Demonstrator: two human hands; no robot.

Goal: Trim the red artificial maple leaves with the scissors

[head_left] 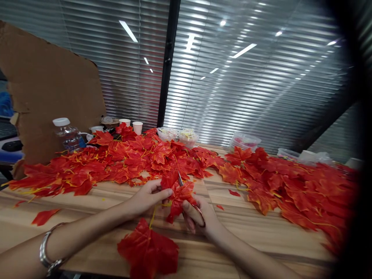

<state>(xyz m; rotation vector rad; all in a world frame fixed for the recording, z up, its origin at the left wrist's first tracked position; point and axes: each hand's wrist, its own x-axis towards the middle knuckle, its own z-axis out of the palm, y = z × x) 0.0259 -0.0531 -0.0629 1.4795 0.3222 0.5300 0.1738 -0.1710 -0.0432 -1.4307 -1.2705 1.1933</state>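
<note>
Scissors (180, 179) in a red leaf (178, 197), 2 hands on it

We see the left hand (151, 197) pinching the leaf above the wooden table (247, 221), while the right hand (205, 217) grips the scissors by their handles. Below it we see another leaf (149, 250), joined by a yellow stem (153, 217).

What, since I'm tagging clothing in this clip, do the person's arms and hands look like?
The left hand and right hand are ungloved, and both forearms show without sleeves. A shiny silver bracelet circles the left forearm; the right forearm shows no jewellery.
</note>
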